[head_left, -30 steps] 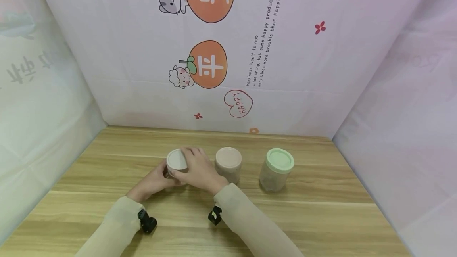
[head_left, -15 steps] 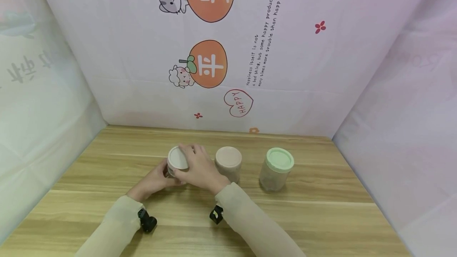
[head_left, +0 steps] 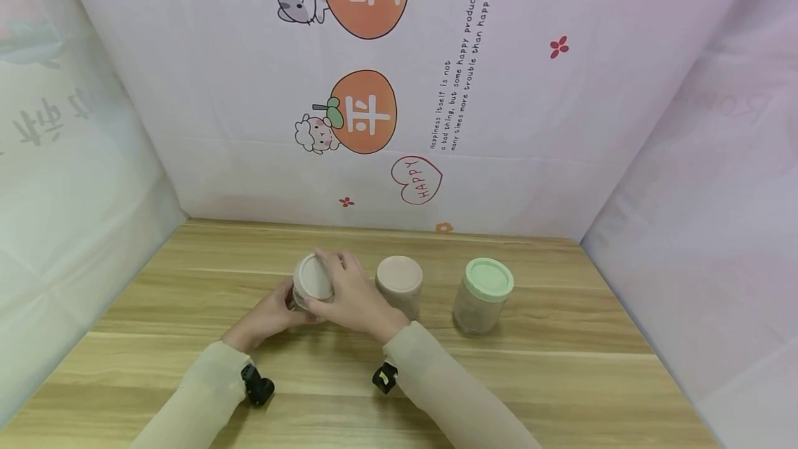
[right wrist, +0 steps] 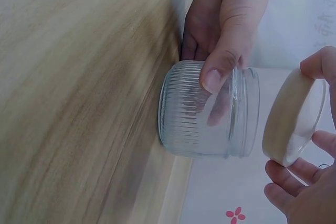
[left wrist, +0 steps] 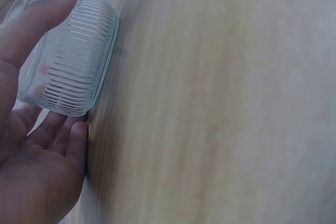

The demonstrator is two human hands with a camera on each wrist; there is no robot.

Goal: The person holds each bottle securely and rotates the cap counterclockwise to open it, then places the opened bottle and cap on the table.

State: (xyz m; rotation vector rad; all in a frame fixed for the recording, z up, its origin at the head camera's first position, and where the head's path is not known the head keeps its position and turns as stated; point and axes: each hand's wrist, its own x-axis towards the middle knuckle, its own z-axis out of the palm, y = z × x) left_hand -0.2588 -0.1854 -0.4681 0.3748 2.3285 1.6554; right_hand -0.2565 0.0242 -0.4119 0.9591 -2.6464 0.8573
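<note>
- Gripping the glass jar (right wrist: 184,124) with the left hand (head_left: 274,314), curling thumb and fingers round its ribbed wall.
- Keeping that jar upright on the tabletop (head_left: 561,380), at the left end of a row of three.
- Pinching the pale lid (head_left: 314,277) at its edge with the right hand (head_left: 352,296).
- Shifting the lid slightly up and to the right in the head view, compared with a second ago, while holding the left hand almost exactly in place.
- Showing a plain gap between lid and rim in the right wrist view, and slanting the lid across the mouth rather than keeping it level.
- Leaving the mouth uncovered at this moment, and so, by judgement, handling a loose, detached lid rather than twisting a seated one.
- Using the left hand, apparently, as the anchor, and giving all the movement to the right.
- Leaving the pink-lidded jar (head_left: 400,284) and, farther right, the green-lidded jar (head_left: 480,307) standing capped.
- Overlapping the pink-lidded jar with the right hand in the head view, without making clear any contact.
</note>
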